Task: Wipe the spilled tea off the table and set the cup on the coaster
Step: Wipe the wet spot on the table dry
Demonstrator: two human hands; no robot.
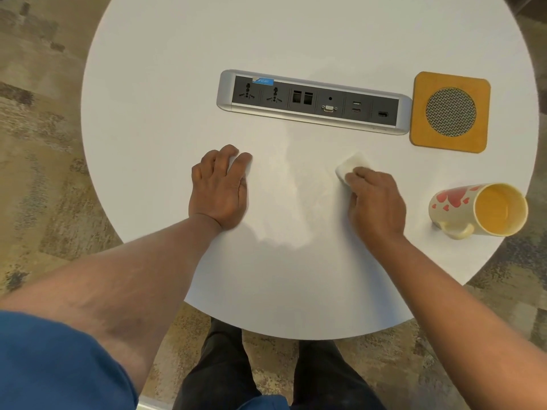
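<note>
A cream cup [476,210] with red hearts lies on its side at the right of the round white table [177,84], its mouth facing me. An orange square coaster [423,113] with a grey mesh centre sits behind it, at the right end of the socket strip. My right hand [376,202] presses a folded white tissue [352,165] onto the table, left of the cup. A faint wet sheen of tea [293,190] spreads between my hands. My left hand [220,187] rests flat on the table with fingers apart and holds nothing.
A silver and black socket strip [313,102] is set into the table's middle, just behind the wet patch. Patterned carpet [44,143] surrounds the table. My legs [266,374] stand at the near edge.
</note>
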